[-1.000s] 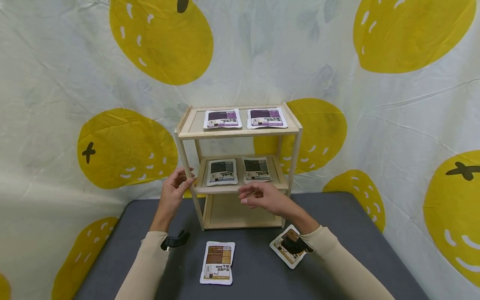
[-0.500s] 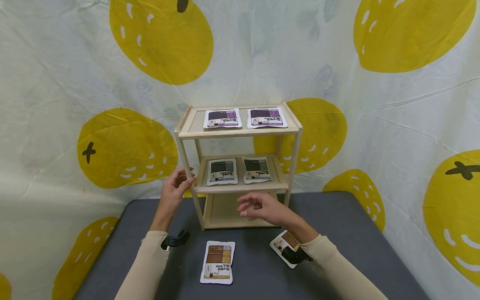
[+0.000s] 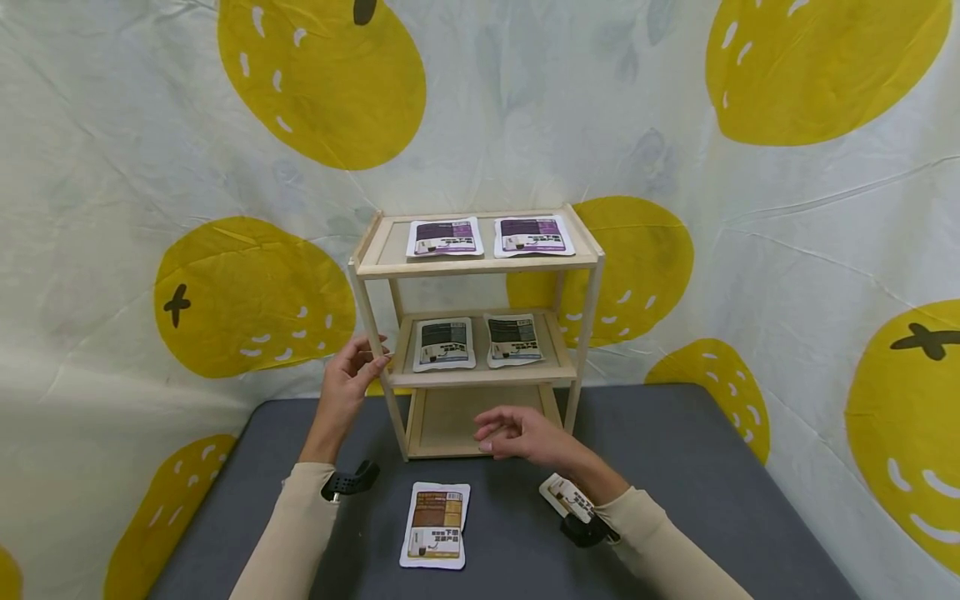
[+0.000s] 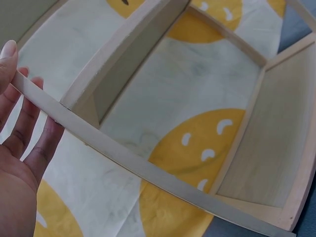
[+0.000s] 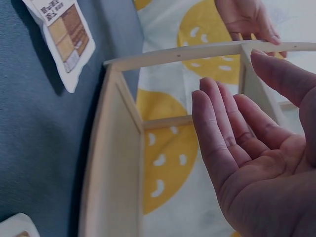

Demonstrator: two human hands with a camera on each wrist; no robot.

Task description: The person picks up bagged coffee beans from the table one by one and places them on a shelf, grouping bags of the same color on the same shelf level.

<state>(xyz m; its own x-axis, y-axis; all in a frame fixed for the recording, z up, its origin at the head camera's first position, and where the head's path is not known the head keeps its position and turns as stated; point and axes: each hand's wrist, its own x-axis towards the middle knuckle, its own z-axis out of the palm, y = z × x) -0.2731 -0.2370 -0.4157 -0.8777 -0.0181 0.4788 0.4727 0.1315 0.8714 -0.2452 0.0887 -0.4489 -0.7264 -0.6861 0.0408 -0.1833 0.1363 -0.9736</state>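
My left hand (image 3: 347, 382) grips the front left post of a small three-tier wooden shelf (image 3: 483, 379) at middle-tier height. In the left wrist view, thumb and fingers lie on opposite sides of that post (image 4: 123, 155). My right hand (image 3: 521, 435) hovers before the bottom tier, holding nothing, its fingers relaxed and slightly bent in the right wrist view. On the table in front lies a brown-and-white pouch (image 3: 435, 527). A second brown pouch (image 3: 561, 495) lies below my right wrist, partly covered by the wrist camera and sleeve.
Two purple-labelled pouches, left (image 3: 446, 237) and right (image 3: 533, 236), lie on the top tier. Two dark-green pouches, left (image 3: 444, 344) and right (image 3: 514, 340), lie on the middle one. A fruit-print cloth (image 3: 480, 108) hangs behind the dark grey table (image 3: 300, 433).
My right hand has come down and slightly back, from the middle tier's front edge to before the bottom tier. The left hand and the pouches have stayed put.
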